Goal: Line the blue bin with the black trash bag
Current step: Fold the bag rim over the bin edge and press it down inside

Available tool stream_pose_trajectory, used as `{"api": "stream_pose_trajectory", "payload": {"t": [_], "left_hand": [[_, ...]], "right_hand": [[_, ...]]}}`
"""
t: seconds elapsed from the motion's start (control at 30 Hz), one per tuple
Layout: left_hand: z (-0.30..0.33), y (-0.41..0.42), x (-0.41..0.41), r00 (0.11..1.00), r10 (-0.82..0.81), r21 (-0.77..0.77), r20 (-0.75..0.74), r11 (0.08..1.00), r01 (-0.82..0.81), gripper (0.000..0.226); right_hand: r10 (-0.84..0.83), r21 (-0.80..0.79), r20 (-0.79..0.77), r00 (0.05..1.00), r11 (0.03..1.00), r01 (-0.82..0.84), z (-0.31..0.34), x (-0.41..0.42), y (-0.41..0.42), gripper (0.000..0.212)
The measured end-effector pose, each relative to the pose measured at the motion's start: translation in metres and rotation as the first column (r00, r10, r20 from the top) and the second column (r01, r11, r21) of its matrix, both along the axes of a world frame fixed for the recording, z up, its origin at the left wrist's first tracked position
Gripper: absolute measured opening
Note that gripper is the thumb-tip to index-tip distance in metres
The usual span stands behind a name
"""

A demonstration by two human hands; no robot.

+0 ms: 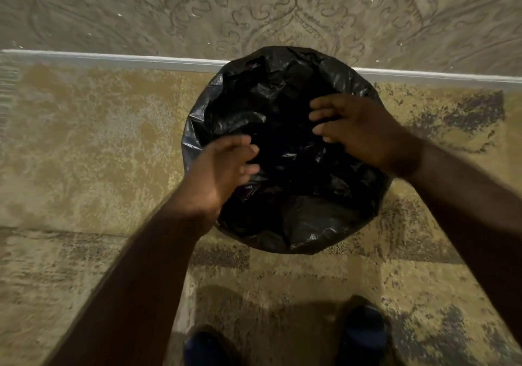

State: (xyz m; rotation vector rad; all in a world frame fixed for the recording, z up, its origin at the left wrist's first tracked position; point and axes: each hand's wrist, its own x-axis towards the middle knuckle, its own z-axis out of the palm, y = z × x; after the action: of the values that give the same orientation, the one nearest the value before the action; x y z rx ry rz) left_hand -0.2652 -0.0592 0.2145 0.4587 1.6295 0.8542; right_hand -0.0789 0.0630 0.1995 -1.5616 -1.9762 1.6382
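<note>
Both hands are seen above the mouth of the lined bin. On the near left side, the left hand [223, 170] is blurred, its fingers loosely curled over the crumpled plastic; whether anything is pinched cannot be told. Slightly farther, the right hand [353, 131] is held palm down with its fingers spread and relaxed, with nothing gripped. Beneath them, the black trash bag [282, 111] is draped over the rim and pushed down inside, so that the blue bin itself is hidden. It is set on a patterned carpet [84, 145], against a white baseboard [113, 60] and a patterned wall [254, 12].
</note>
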Motion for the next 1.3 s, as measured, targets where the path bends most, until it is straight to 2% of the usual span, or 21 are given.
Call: {"api": "stream_pose_trajectory", "payload": {"t": [0.03,0.07,0.13,0.2,0.27,0.33,0.4,0.47,0.53,0.63,0.7,0.77,0.83,0.9,1.17,1.3], "left_hand": [[0.008,-0.004,-0.003,0.997,0.068,0.098,-0.039,0.993,-0.064,0.026],[0.015,-0.008,-0.006,0.98,0.136,0.195,-0.143,0.975,-0.107,0.02],[0.013,-0.017,-0.013,0.865,0.34,0.336,-0.369,0.917,-0.217,0.013],[-0.001,-0.027,-0.02,0.747,0.439,0.331,-0.5,0.893,-0.303,0.026],[-0.015,-0.036,-0.022,0.706,0.37,0.238,-0.604,0.929,-0.283,0.051],[-0.027,-0.043,-0.02,0.671,0.26,0.187,-0.694,0.966,-0.181,0.066],[-0.033,-0.048,-0.016,0.636,0.202,0.173,-0.745,0.979,-0.109,0.069],[-0.035,-0.05,-0.015,0.611,0.195,0.173,-0.767,0.98,-0.096,0.06],[-0.037,-0.051,-0.018,0.625,0.188,0.158,-0.757,0.982,-0.104,0.043],[-0.046,-0.057,-0.027,0.747,0.2,0.122,-0.634,0.98,-0.159,0.034],[-0.046,-0.06,-0.03,0.855,0.242,0.103,-0.459,0.97,-0.219,0.037],[-0.044,-0.06,-0.031,0.92,0.309,0.068,-0.242,0.951,-0.301,0.03],[-0.039,-0.061,-0.032,0.944,0.304,0.028,-0.129,0.952,-0.303,0.019],[-0.034,-0.062,-0.033,0.961,0.263,0.021,-0.086,0.965,-0.262,0.013],[0.012,-0.08,-0.033,0.975,0.222,0.002,-0.015,0.975,-0.222,0.023],[0.053,-0.086,-0.029,0.966,0.258,0.034,0.017,0.965,-0.259,0.019]], "right_hand": [[-0.115,0.06,-0.109,0.987,0.991,0.122,0.006,0.008,-0.011,0.028],[-0.232,0.14,-0.167,0.958,0.956,0.256,0.01,0.016,-0.022,0.02],[-0.439,0.275,-0.165,0.883,0.84,0.468,0.013,0.035,-0.047,0.011],[-0.634,0.214,-0.101,0.766,0.738,0.639,0.011,0.045,-0.068,0.024],[-0.735,0.056,0.042,0.677,0.678,0.733,0.003,0.048,-0.082,0.038],[-0.741,-0.033,0.165,0.651,0.656,0.754,-0.006,0.046,-0.093,0.048],[-0.724,-0.03,0.238,0.647,0.661,0.75,-0.015,0.046,-0.1,0.05],[-0.741,-0.032,0.244,0.626,0.639,0.769,-0.02,0.047,-0.102,0.039],[-0.768,-0.078,0.193,0.61,0.608,0.79,-0.022,0.048,-0.102,0.024],[-0.794,-0.173,0.068,0.604,0.587,0.791,-0.025,0.049,-0.104,0.01],[-0.816,-0.263,-0.009,0.577,0.559,0.786,-0.028,0.048,-0.106,0.007],[-0.832,-0.34,-0.09,0.548,0.543,0.768,-0.027,0.047,-0.107,0.008],[-0.832,-0.375,-0.14,0.536,0.546,0.749,-0.026,0.046,-0.108,0.011],[-0.832,-0.386,-0.163,0.53,0.548,0.742,-0.025,0.047,-0.109,0.013],[-0.81,-0.37,-0.212,0.547,0.584,0.722,0.022,0.057,-0.12,0.014],[-0.809,-0.352,-0.213,0.547,0.586,0.73,0.058,0.06,-0.125,0.013]]}}
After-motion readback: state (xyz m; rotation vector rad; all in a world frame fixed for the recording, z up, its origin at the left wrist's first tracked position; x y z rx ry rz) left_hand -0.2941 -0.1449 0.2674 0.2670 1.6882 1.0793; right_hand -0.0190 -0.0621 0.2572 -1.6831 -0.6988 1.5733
